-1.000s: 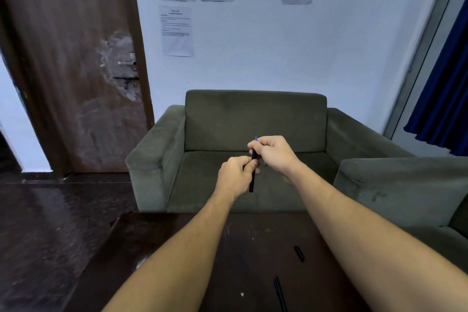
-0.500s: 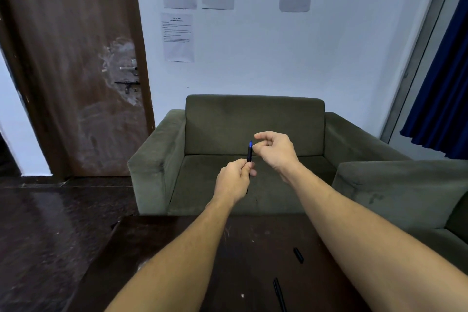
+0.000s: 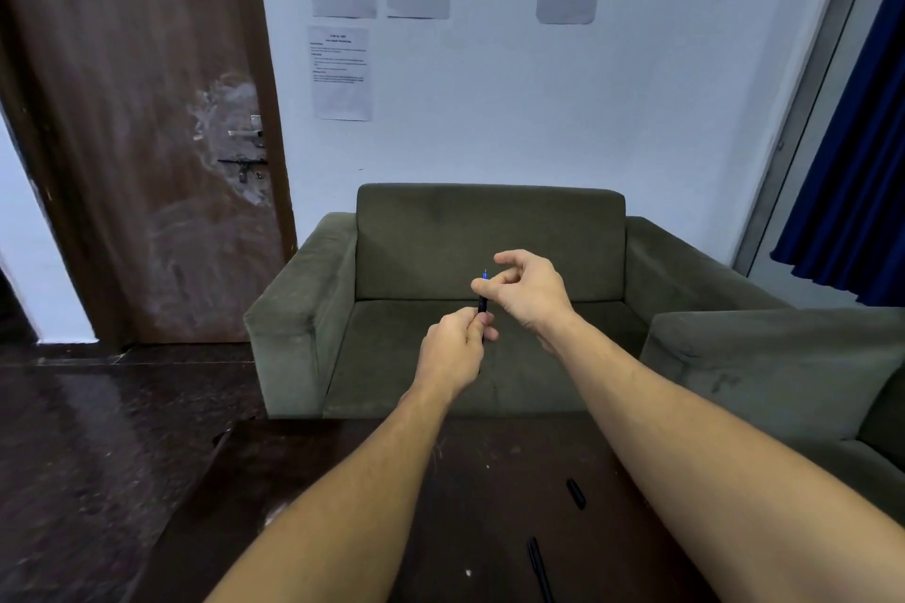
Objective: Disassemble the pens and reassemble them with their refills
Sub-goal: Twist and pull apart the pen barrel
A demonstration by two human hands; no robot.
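Observation:
I hold a black pen (image 3: 483, 306) upright in front of me, above the far edge of the dark table (image 3: 343, 480). My left hand (image 3: 453, 348) is closed around its lower barrel. A blue tip sticks out at the top, where my right hand (image 3: 526, 291) pinches the pen's upper end between thumb and forefinger, the other fingers spread. On the table lie a short black cap (image 3: 576, 494) and a second black pen (image 3: 539, 570) near the bottom edge.
A dark green armchair (image 3: 489, 235) stands just beyond the table, with another green sofa arm (image 3: 764, 357) at the right. A brown door (image 3: 137, 137) is at the left and blue curtains (image 3: 852, 137) at the right.
My right hand left the pen's top half a second ago, baring the blue tip, and now pinches the upper end again. The view has tilted down slightly.

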